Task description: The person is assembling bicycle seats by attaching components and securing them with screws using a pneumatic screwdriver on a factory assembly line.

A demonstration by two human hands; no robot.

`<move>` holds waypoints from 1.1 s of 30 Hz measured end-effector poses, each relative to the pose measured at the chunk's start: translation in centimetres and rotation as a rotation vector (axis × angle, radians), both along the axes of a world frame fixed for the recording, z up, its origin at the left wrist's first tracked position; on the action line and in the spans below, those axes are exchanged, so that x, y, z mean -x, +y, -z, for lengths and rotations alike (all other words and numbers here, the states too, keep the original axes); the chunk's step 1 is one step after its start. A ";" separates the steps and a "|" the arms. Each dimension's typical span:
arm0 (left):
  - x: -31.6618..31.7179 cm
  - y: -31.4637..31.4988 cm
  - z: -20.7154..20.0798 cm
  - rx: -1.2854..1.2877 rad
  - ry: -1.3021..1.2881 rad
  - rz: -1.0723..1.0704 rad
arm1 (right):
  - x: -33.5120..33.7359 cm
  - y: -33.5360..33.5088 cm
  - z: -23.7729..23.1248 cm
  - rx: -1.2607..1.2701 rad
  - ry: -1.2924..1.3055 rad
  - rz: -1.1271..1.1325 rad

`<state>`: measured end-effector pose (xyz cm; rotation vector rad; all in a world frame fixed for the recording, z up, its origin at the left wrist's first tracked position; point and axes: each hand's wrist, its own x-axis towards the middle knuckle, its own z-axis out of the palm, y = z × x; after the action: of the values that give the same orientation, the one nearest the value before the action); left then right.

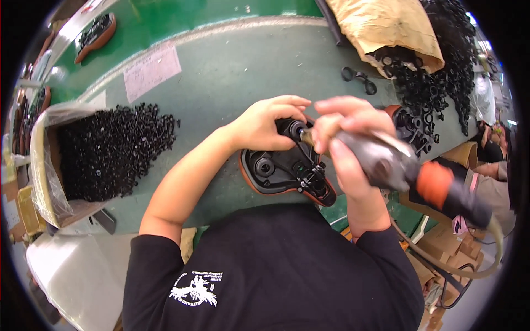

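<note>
A bicycle saddle (279,166) lies upside down on the green bench, its black underside up and a brown edge showing. Its narrow nose points toward me and to the right. My left hand (270,124) curls its fingers and thumb around a round black part at the saddle's far right corner. In my right hand (353,132) is a power screwdriver (386,163), grey with an orange band, partly blurred. The tool's tip meets the part beside my left fingers. Black springs and a clamp (310,175) sit near the saddle's nose.
On the left, a plastic-lined box (49,165) spills small black parts (116,151) onto the bench. A paper sack (386,27) and a heap of black rings (441,88) are at the far right. Another saddle (406,122) lies beyond my right hand. An air hose (441,267) loops down at right.
</note>
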<state>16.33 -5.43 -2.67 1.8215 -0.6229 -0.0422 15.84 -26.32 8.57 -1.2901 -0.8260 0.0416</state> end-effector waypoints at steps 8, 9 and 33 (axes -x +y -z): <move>-2.7 12.8 -2.0 0.008 0.042 -0.702 | 3.7 -13.2 1.2 -0.060 0.428 0.665; -3.9 16.3 -2.0 0.260 0.257 -0.860 | 3.8 -15.0 2.0 0.046 0.499 0.824; 12.6 14.7 0.5 -0.843 -0.102 -0.818 | 5.6 -9.5 4.6 0.338 0.753 0.181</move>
<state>3.78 9.29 -3.19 2.7871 0.1667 0.3914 10.23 -35.87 3.93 -1.5074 -0.0517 0.5092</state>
